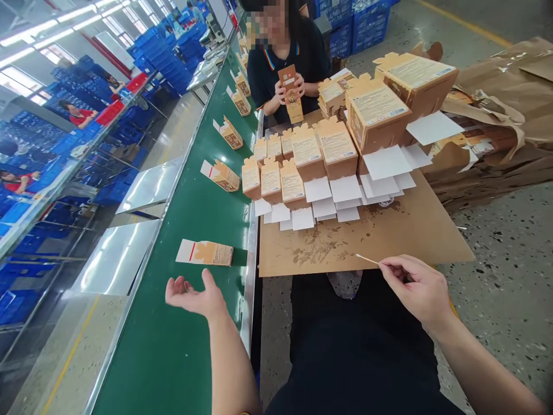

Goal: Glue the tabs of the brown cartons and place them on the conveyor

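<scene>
Pinches a thin swab (366, 259) in the right hand (417, 291), right of the green belt (147, 351); holds the left hand (194, 297) empty, loosely spread, over the belt near a carton (213, 253) on it. Judging by raised flaps, leaves that and the stacked cartons (339, 141), right of the belt, unclosed.

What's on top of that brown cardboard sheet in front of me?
Tan cartons with white flaps stand on the cardboard sheet; dark stains show nearer you. Your right hand holds a swab by its front edge. What lies beneath the cartons is hidden.
</scene>
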{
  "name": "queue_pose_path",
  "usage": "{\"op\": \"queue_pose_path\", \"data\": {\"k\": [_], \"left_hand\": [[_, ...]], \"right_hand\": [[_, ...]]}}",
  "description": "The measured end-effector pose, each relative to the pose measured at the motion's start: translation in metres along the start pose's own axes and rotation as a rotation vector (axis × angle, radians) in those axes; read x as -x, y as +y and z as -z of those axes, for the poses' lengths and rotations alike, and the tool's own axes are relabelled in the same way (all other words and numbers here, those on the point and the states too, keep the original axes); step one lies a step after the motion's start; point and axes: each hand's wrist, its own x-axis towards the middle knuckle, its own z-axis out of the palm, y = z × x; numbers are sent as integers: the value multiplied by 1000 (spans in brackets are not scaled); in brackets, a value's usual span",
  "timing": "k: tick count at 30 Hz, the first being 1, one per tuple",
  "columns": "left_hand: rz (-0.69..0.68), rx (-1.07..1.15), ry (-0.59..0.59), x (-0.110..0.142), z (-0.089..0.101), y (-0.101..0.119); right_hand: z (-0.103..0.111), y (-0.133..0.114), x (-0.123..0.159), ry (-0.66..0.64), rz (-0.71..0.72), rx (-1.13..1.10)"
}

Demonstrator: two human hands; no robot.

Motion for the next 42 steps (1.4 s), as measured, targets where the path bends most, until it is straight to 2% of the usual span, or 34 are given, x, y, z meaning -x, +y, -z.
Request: {"op": "queue_pose_path", "data": {"k": [2,4,6,9,11,13,14,16,18,21,24,26,29,31,34,36,42], "left_hand": [[-117,133,10,0,-23,22],[-97,268,-121,-14,-66,50],[33,306,-278,-39,-122,79],[299,226,-526,-76,-201,114],[435,159,-670,-87,-233,127],[495,137,-741,-89,-246,132],[502,139,-750,-88,-245,131],[498,149,-746,-84,-231,125],[468,209,-691,-80,-203,114],[397,418,-602,-58,-147,95],[396,588,-688,-3,-98,81],[411,614,-778,47,-80,74],[444,562,-821,109,-75,67],[499,534,-816,130,-79,66],[593,544,-796,133,-82,66],[633,559,-781,130,-82,67],[589,604,-673,139,-85,64]], "right_hand": [[4,3,0,28,-4,14],[6,3,-1,25,-3,28],[6,-1,-4,2,8,30],[5,-11,-6,-9,20,9],[6,-16,-4,22,14,-1],[9,-18,-1,62,-6,5],[11,-19,0,79,-19,8],[16,-18,4,101,-46,14],[22,-16,5,118,-63,23],[28,-15,6,113,-79,40],[26,-16,6,46,-84,23],[15,-20,6,-26,-71,-9],[-17,-24,5,-151,9,-77],[-42,-22,4,-209,88,-116],[-75,-13,5,-253,178,-104],[-88,-5,7,-275,210,-56],[-97,5,18,-354,232,-17]]}}
